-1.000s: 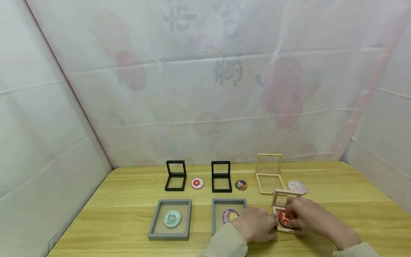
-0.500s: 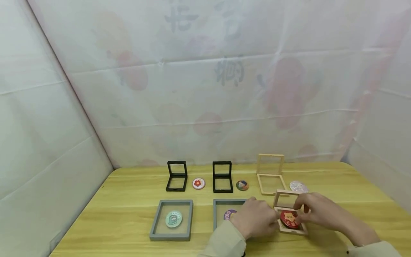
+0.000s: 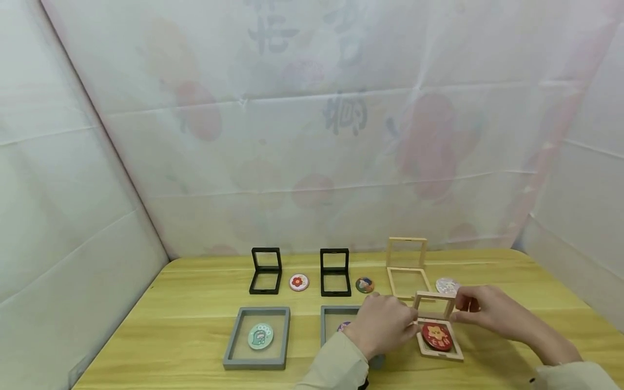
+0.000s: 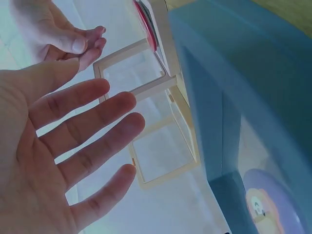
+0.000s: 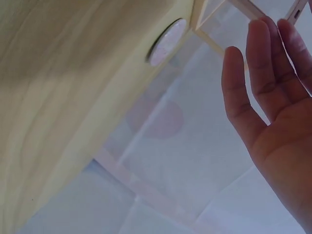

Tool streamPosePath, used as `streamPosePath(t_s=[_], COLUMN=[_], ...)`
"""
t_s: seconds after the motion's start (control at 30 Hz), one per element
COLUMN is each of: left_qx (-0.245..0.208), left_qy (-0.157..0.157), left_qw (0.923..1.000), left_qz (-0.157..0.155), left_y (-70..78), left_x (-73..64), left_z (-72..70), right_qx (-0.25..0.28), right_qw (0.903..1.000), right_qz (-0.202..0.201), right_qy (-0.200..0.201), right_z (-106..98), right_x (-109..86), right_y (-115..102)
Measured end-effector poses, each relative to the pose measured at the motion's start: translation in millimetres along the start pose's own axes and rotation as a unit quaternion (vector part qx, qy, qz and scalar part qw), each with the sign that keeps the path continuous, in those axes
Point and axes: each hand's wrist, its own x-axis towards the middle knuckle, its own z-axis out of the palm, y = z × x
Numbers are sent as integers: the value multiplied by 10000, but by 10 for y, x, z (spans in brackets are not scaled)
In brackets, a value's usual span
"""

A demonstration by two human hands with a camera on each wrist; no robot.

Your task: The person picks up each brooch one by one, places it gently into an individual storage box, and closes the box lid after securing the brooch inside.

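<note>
A red round badge (image 3: 437, 337) with a yellow cartoon figure lies in the lower half of a small light beige display frame (image 3: 441, 356), whose clear lid stands up. My left hand (image 3: 385, 326) is at the frame's left side, over part of a grey frame (image 4: 229, 63); in the left wrist view its fingers are spread and hold nothing. At the lid's right edge is my right hand (image 3: 494, 314), fingers loosely bent; whether they touch the lid I cannot tell. A purple badge (image 3: 343, 326) in the grey frame is partly hidden by my left hand.
Two open black frames (image 3: 266, 269) and an open yellowish frame (image 3: 408, 281) stand at the back. Beside them lie a flower badge (image 3: 299, 281), a dark multicoloured badge (image 3: 364, 285) and a pale badge (image 3: 447, 285). Another grey frame (image 3: 231, 346) holds a green badge (image 3: 260, 336).
My right hand has let go of the red badge and moved up and right to the lid's edge. The badge now shows fully in the frame. My left hand has stayed nearly in place.
</note>
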Motion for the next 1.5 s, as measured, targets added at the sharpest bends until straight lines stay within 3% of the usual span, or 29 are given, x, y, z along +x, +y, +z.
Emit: streamPosePath(t_s=[0.3, 0.43, 0.57, 0.87, 1.1, 1.37, 1.5], left_qx=[337, 185, 45, -177, -259, -496, -784], left_qy=[491, 387, 196, -179, -242, -118, -262], left_qw=[9978, 9976, 9964, 9927, 9918, 9924, 9892], left_qz=[-276, -540, -828, -1184, -1228, -1124, -1210], left_y=[-10, -19, -2, 66, 71, 93, 90], left_x=[93, 105, 113, 159, 162, 155, 168], left_z=[-42, -62, -60, -45, 1, 33, 39], right_qx=[-221, -327, -89, 953, 1542, 1790, 1839], right_qw=[9965, 9932, 9897, 9770, 9677, 9627, 9618], right_qz=[756, 1020, 1320, 1907, 1986, 2015, 2008], right_qy=[293, 450, 551, 88, -197, -254, -274], right_z=[-84, -87, -65, -39, 9, 69, 83], right_x=[55, 91, 91, 67, 112, 113, 122], right_y=[-70, -110, -99, -32, -25, -3, -15])
